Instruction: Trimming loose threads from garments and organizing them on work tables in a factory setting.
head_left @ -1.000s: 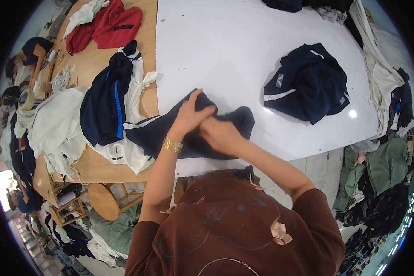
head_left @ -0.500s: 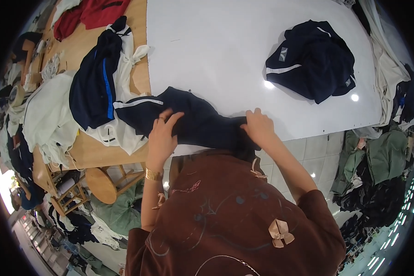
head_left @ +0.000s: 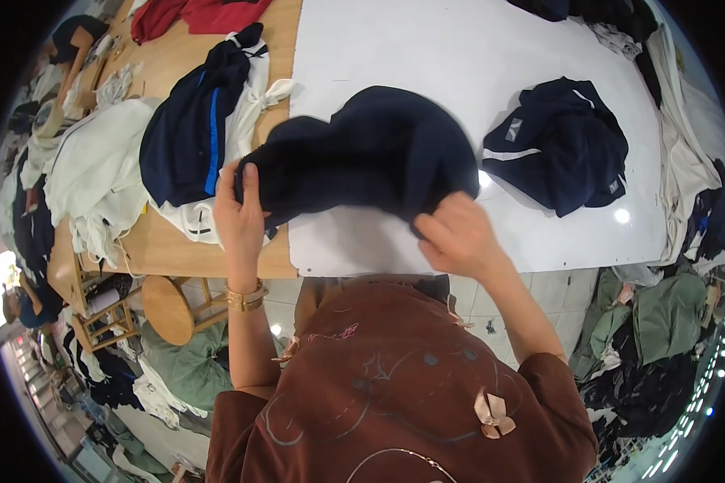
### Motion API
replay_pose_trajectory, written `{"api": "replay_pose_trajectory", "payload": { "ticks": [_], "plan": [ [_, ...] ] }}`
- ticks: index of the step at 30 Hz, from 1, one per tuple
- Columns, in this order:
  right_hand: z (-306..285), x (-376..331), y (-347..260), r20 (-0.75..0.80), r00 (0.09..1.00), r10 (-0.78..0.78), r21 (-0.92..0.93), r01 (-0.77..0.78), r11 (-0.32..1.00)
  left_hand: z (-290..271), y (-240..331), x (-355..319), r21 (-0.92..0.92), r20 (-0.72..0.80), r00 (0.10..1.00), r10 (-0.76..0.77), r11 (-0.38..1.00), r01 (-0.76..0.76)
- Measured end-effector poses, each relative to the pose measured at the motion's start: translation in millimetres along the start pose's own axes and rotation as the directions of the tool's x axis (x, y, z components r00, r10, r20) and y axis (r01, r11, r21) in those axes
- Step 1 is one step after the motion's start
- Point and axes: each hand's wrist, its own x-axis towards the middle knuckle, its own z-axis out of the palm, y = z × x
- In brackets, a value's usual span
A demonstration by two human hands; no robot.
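A dark navy garment [head_left: 362, 153] is stretched between my hands above the table's near edge, its far side bulging up and slightly blurred. My left hand [head_left: 243, 201] grips its left end, thumb on top. At its lower right corner my right hand [head_left: 457, 233] is closed on the cloth in a fist. Just to the right, a crumpled navy garment with white stripes [head_left: 560, 149] lies on the white tabletop. Left of my left hand is a navy garment with a blue stripe [head_left: 193, 133], resting over white cloth [head_left: 279, 91].
The table has a white sheet [head_left: 370, 48] beside a wooden part [head_left: 274, 262]. Red cloth [head_left: 221, 14] lies at the far left, a pale fabric pile [head_left: 97, 169] nearer. Below the table stand a round wooden stool [head_left: 167, 310] and green fabric heaps [head_left: 673, 314]. Another person [head_left: 76, 36] is at far left.
The navy garment, lying on the table before, is now lifted and spread between my hands. My left hand has moved left and closed on its end; my right hand has come slightly nearer.
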Motion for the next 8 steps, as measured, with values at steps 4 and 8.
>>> {"api": "replay_pose_trajectory", "payload": {
  "ticks": [4,8],
  "plan": [
    [52.8,-15.6,-1.1,0.415,0.876,0.244,-0.056,-0.243,0.968,-4.8,-54.6,2.7,0.297,-0.020,0.997,0.080,0.952,-0.071],
    [97.3,15.7,-21.9,0.445,0.880,0.166,0.073,-0.220,0.973,0.8,-57.2,-5.6,0.351,0.023,0.994,0.105,0.930,-0.106]
  ]
}}
